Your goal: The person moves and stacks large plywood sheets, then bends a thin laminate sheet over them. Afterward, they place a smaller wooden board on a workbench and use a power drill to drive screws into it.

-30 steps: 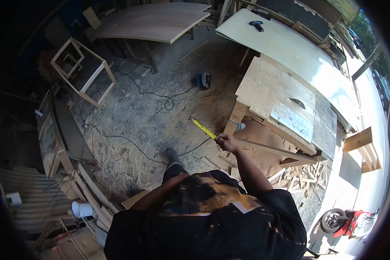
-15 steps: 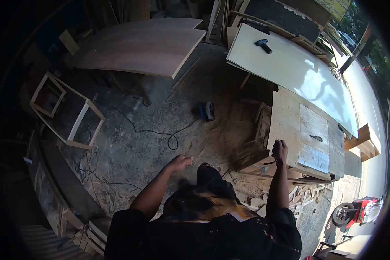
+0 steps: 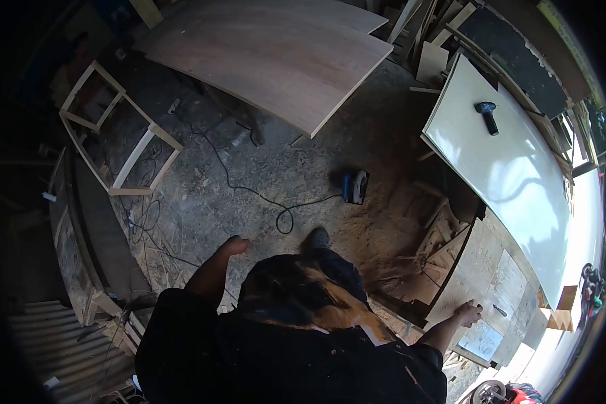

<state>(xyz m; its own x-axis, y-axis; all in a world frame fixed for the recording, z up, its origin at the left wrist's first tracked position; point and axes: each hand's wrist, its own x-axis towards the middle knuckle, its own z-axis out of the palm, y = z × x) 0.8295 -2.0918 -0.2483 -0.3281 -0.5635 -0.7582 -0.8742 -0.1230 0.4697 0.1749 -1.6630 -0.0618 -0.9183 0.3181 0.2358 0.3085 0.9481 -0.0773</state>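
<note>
Right hand [image 3: 467, 313] flat, empty, on saw table [image 3: 478, 269]; left hand [image 3: 234, 246] loosely curled, empty.

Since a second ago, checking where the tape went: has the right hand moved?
Yes. The right hand left the yellow tape out over the floor and now lies flat on the saw table, near its blade.

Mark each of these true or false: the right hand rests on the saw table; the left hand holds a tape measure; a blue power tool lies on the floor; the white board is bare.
1. The right hand rests on the saw table. True.
2. The left hand holds a tape measure. False: it is closed and no tape shows in it.
3. A blue power tool lies on the floor. True.
4. The white board is bare. False: a drill lies on it.
</note>
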